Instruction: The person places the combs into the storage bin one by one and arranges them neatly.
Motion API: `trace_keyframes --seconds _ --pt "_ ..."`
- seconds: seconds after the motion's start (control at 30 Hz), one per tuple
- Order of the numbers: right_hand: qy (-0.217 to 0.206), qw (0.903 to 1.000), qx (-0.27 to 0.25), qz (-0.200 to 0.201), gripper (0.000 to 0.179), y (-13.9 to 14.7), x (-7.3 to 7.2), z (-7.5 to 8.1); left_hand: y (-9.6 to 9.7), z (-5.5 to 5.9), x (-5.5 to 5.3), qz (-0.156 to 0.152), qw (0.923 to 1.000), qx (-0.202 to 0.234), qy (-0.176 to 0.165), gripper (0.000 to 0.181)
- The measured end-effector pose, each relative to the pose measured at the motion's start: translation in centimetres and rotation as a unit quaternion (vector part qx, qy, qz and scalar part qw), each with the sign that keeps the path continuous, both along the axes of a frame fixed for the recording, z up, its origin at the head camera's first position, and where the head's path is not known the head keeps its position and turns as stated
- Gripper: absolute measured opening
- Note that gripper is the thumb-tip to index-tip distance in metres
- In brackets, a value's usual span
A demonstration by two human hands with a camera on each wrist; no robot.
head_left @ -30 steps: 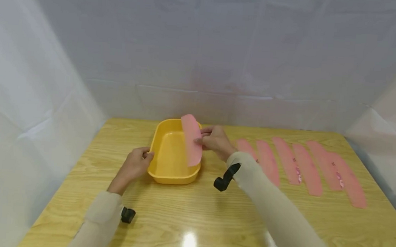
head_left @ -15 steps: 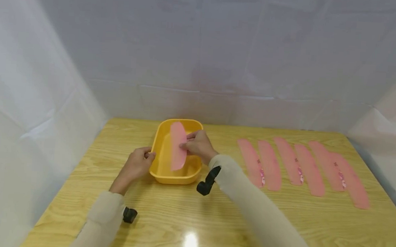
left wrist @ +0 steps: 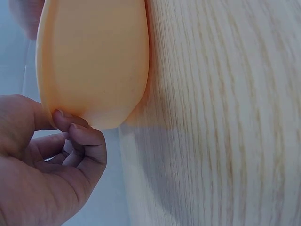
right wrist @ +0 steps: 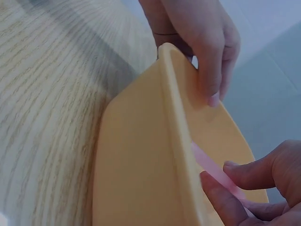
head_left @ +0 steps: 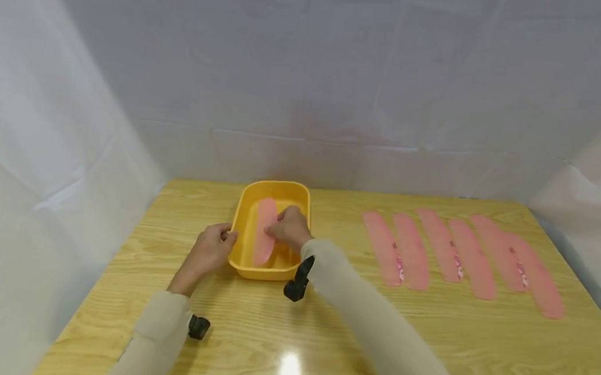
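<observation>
A yellow plastic basin [head_left: 248, 275] stands on the table, left of the middle. My left hand [head_left: 212, 246] pinches its left rim between thumb and fingers, as the left wrist view also shows. Inside the basin my right hand [head_left: 290, 228] holds a flat pink strip [head_left: 263, 237] with rounded ends by its right edge. The strip lies lengthwise, low in the basin. In the right wrist view, my right thumb and fingers sit on both sides of the pink strip [right wrist: 211, 165], partly behind the basin's wall [right wrist: 141, 141].
To the right, several similar pink strips [head_left: 411, 251] lie in pairs on the wooden table [head_left: 250, 333]; some carry small printed figures. White sheeting [head_left: 306, 96] hangs behind the table and along both sides.
My right hand has carried the pink strip from over the basin's right rim leftward and down into the basin. My left hand keeps its grip on the rim.
</observation>
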State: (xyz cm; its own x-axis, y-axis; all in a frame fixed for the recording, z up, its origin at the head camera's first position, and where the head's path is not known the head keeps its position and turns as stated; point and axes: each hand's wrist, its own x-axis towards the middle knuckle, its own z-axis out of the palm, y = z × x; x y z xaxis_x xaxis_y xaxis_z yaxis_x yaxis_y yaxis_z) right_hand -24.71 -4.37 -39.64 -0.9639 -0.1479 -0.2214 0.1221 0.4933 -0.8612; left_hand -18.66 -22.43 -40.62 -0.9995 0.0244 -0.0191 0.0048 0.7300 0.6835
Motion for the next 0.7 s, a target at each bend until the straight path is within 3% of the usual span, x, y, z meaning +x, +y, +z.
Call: trace_keyframes --seconds 0.3,0.47,0.6,0.7 --pt "0.004 1.0 0.008 0.0 0.04 -0.4 0.4 -0.6 0.2 0.0 0.1 -0.003 0.9999 0.009 -0.004 0.025" --pt "-0.005 1.0 -0.006 -0.001 0.016 -0.8 0.5 -1.0 0.3 0.0 0.1 0.001 1.0 0.002 0.0 0.027" --pt "-0.018 0.9998 -0.006 0.004 0.024 -1.1 0.5 -1.2 0.3 0.0 0.1 0.003 1.0 0.0 0.003 0.027" --pt "-0.02 0.9998 -0.004 0.008 0.02 -1.2 0.7 -1.3 0.3 0.0 0.0 0.002 1.0 0.0 0.008 0.026"
